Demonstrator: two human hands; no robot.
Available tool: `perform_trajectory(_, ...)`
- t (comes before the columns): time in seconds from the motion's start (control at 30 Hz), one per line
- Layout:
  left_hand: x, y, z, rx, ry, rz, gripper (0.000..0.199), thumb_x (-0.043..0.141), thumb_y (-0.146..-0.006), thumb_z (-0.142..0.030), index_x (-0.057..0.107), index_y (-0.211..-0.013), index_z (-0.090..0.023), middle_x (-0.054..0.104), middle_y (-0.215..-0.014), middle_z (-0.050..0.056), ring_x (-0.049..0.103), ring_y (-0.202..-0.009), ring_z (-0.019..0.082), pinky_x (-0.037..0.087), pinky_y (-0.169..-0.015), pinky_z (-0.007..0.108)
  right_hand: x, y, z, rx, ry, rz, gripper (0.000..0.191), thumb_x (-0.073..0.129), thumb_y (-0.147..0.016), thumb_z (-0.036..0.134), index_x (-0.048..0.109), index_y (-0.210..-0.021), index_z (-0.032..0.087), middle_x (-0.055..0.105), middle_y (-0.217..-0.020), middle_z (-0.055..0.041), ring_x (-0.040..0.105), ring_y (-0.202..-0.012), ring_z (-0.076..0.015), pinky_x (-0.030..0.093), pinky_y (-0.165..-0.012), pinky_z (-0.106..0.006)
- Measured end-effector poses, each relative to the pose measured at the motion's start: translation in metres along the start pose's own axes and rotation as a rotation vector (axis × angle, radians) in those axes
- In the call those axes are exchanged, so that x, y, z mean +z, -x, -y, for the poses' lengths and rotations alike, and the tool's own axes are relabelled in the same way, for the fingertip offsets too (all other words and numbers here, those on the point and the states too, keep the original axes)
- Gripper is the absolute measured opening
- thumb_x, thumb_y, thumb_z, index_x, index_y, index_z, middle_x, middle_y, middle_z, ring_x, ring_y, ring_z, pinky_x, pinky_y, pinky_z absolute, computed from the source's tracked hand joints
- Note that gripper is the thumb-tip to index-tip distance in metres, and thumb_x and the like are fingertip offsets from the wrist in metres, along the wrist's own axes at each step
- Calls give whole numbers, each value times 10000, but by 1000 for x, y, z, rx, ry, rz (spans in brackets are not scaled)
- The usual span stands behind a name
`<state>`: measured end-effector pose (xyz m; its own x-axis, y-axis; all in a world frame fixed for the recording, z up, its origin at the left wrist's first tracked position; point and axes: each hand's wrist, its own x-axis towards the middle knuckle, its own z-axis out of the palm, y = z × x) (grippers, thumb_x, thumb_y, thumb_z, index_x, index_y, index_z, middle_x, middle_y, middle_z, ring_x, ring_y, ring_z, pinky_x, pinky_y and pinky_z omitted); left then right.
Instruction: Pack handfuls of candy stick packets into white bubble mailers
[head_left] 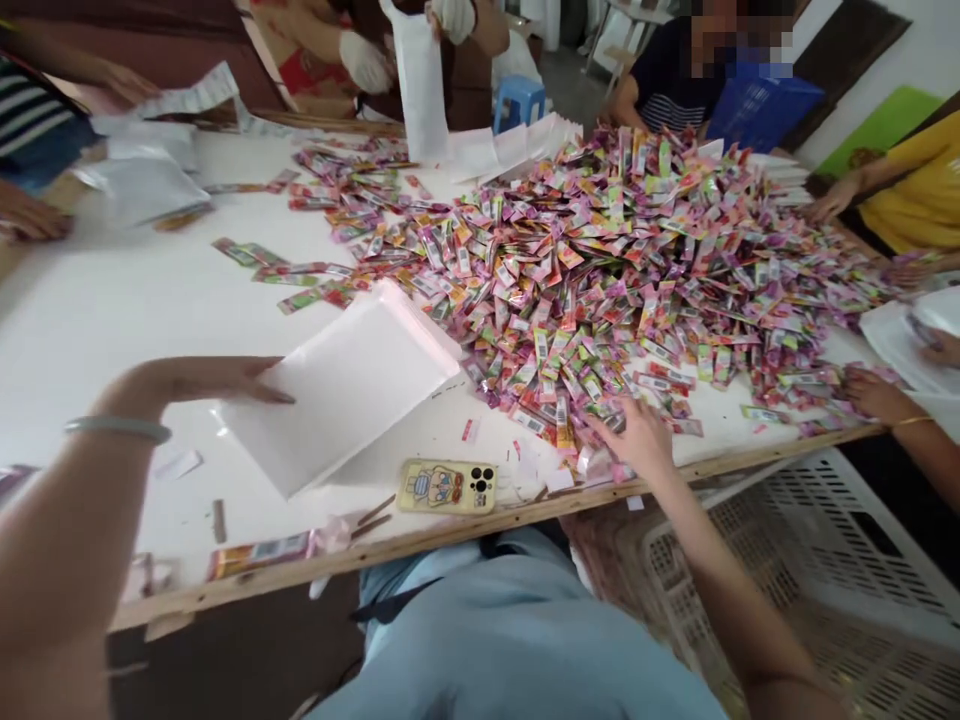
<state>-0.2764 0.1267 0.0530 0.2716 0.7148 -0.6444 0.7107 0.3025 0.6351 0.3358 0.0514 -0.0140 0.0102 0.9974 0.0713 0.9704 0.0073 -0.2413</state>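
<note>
My left hand [236, 380] grips the left edge of a white plastic mailing bag [352, 375], which has a pinkish strip along its far end. It lies at a slant over the white tabletop, beside the heap of small colourful sachets [555, 270]. My right hand [637, 438] is at the near edge of that heap, thumb and fingers apart, fingertips touching the sachets. No sachet shows clearly in its grasp. A phone in a yellow cartoon case [448, 487] lies on the table between my hands.
Co-workers stand around the table; one in white gloves holds up a white bag [421, 85]. Filled bags [150, 175] lie at the far left. A white plastic crate [810, 530] stands below the wooden table edge [720, 462] at right. Loose sachets and scraps litter the near edge.
</note>
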Motion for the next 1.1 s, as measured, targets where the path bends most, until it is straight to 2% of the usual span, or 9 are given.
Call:
perform_trajectory(0.1,-5,-11,-8,108,-298,-41,1126,659,-477,-902,661,-1224,-59,809,-1032,89,741,-901,216,589,-771,368,16,4,29,147,156,10,852,580,-865,701,516,-1370,18,624,-1176,-348,610,-1094,-486,508,-858,-605)
perform_trajectory(0.23,22,-1,-47,167,-593,-428,1219,443,-538,-964,619,-1264,0,771,-1068,108,719,-971,211,554,-886,445,30,-10,42,14,29,40,706,670,-858,439,484,-1431,72,588,-1279,-297,579,-1200,-445,491,-970,-579)
perform_trajectory(0.37,130,17,-116,510,-466,-820,534,428,-996,-522,652,-1238,-101,745,-1177,89,683,-1092,153,493,-1008,345,24,-10,8,-252,-262,71,534,494,-886,191,518,-1419,219,625,-1308,-150,614,-1219,-301,505,-1046,-474)
perform_trajectory(0.43,202,5,-150,715,-416,-621,326,464,-1009,-257,655,-1246,-141,736,-1235,91,693,-1088,139,513,-967,268,23,-3,-9,-268,-345,59,518,448,-888,170,522,-1397,228,641,-1331,-133,628,-1228,-280,509,-1059,-473)
perform_trajectory(0.57,299,-65,-199,835,-740,-319,584,505,-852,28,523,-1428,-68,560,-1502,202,511,-1408,292,402,-1149,419,27,11,-26,-111,-347,-5,427,490,-840,179,569,-1259,179,715,-1177,-178,701,-1077,-332,541,-977,-553)
perform_trajectory(0.67,313,-111,-213,759,-819,-385,463,453,-899,3,573,-1345,-29,613,-1385,258,552,-1325,352,400,-1117,491,28,15,-32,54,-577,-134,404,583,-819,225,551,-1221,205,744,-1066,-149,723,-986,-313,578,-902,-525)
perform_trajectory(0.8,306,-125,-207,706,-665,-461,293,441,-922,-37,647,-1128,-65,668,-1120,223,613,-1148,341,459,-1033,501,22,18,-30,247,-1179,-181,567,759,-761,295,541,-1283,257,761,-967,-33,723,-844,-219,621,-791,-409)
perform_trajectory(0.93,308,-106,-183,714,-97,-514,217,477,-932,-131,596,-1113,-145,606,-1167,160,596,-1108,275,498,-1010,455,21,25,-3,379,-1603,-71,412,855,-683,281,678,-1055,269,777,-982,20,735,-880,-173,613,-787,-321)
perform_trajectory(1.1,315,-81,-165,507,611,-463,144,459,-949,-248,583,-996,-191,638,-978,48,598,-969,195,512,-942,336,30,30,39,497,-1893,217,300,847,-682,241,696,-938,278,781,-875,50,731,-704,-145,537,-501,-219)
